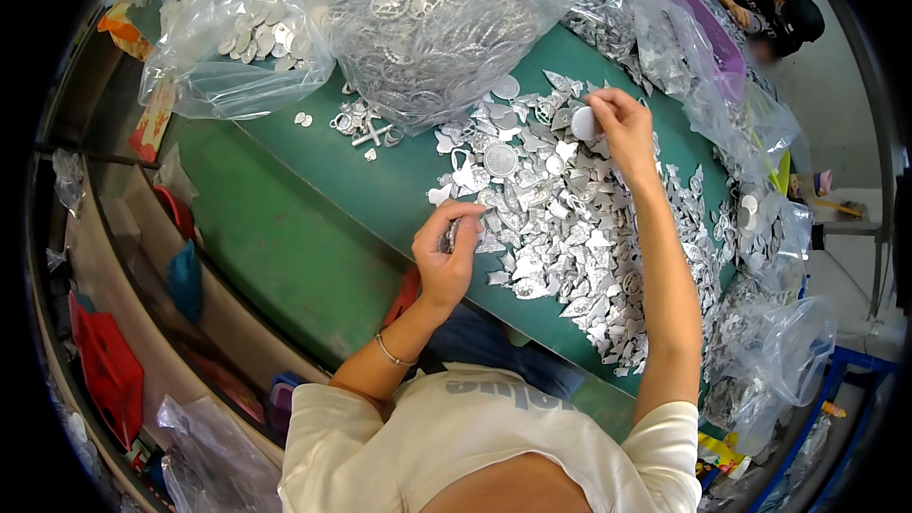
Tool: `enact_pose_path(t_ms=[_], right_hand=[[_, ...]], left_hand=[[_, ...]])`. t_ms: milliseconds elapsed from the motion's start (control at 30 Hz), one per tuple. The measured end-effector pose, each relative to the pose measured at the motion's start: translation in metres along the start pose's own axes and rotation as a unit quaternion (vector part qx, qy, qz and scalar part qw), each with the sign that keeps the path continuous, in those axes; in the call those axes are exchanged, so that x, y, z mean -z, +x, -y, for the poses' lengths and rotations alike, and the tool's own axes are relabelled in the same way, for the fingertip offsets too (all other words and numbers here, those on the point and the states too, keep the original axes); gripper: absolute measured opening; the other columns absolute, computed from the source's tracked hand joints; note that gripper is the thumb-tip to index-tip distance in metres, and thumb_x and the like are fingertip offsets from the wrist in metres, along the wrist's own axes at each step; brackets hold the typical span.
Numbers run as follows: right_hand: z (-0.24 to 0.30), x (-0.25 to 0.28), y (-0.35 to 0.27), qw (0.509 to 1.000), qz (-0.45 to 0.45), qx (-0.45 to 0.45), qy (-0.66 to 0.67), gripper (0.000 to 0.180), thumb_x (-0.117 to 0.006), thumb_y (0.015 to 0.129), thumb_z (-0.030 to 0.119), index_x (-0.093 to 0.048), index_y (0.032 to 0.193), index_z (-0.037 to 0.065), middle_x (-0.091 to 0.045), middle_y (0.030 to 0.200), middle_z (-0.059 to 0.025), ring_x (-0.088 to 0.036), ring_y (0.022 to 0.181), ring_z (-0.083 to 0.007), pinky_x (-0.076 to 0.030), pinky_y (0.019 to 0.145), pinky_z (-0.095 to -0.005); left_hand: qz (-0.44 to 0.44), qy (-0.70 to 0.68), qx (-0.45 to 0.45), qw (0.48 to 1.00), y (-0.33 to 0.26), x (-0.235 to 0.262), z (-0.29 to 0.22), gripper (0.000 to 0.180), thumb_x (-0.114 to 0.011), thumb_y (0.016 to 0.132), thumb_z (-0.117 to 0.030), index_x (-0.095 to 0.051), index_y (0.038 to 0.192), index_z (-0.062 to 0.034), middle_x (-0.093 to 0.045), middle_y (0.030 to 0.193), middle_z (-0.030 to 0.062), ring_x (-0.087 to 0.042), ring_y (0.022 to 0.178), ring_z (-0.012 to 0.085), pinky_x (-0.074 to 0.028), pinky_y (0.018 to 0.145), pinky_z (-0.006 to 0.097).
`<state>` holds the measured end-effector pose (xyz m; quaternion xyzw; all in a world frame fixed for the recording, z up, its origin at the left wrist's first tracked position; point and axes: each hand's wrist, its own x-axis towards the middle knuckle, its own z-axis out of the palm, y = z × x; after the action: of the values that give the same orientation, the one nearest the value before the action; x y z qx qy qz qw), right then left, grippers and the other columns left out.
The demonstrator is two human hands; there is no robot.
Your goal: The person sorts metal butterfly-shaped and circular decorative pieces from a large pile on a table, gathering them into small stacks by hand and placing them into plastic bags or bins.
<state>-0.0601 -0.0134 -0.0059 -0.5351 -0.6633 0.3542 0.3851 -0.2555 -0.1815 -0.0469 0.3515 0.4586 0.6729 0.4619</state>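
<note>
A wide heap of small silver metal pieces (570,247) in mixed shapes covers the green table (366,195) before me. My right hand (622,128) reaches over the far part of the heap. Between its thumb and fingers it pinches a round, flat metal disc (584,123). At the heap's left edge is my left hand (446,252), its fingers curled around a few small silver pieces, mostly hidden by the palm. A larger textured disc (501,161) lies on the heap between both hands.
A bulging clear bag (432,38) of silver pieces stands at the far side. Left of it, another plastic bag (237,85) holds round discs. A few loose pieces (366,123) lie nearby. More filled bags (750,351) line the right edge. Another person (769,9) is at the far right.
</note>
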Motion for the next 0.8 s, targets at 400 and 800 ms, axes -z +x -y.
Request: enact_pose_path(t_ms=[400,800], right_hand=[[0.015,-0.046,0.009,0.969,0.129,0.101,-0.186,0.043,-0.073,0.067,0.034,-0.062,0.094,0.003,-0.060,0.080,-0.0097,-0.058,0.072,-0.0230,-0.045,0.066,-0.0337],[0.025,-0.023,-0.007,0.966,0.137,-0.195,0.097,0.029,-0.056,0.086,0.032,-0.054,0.070,0.007,-0.038,0.051,0.0053,-0.030,0.047,-0.0049,-0.022,0.043,-0.0213]], left_hand=[[0.028,0.033,-0.043,0.998,0.002,0.000,0.006,0.010,-0.048,0.086,0.000,-0.057,0.091,0.0010,-0.051,0.073,0.0019,-0.039,0.054,0.0024,-0.029,0.045,0.015],[0.012,0.029,-0.017,0.999,0.002,0.000,-0.001,0.011,-0.049,0.081,0.005,-0.059,0.085,0.0024,-0.054,0.071,0.0048,-0.050,0.064,0.0095,-0.040,0.060,0.021]])
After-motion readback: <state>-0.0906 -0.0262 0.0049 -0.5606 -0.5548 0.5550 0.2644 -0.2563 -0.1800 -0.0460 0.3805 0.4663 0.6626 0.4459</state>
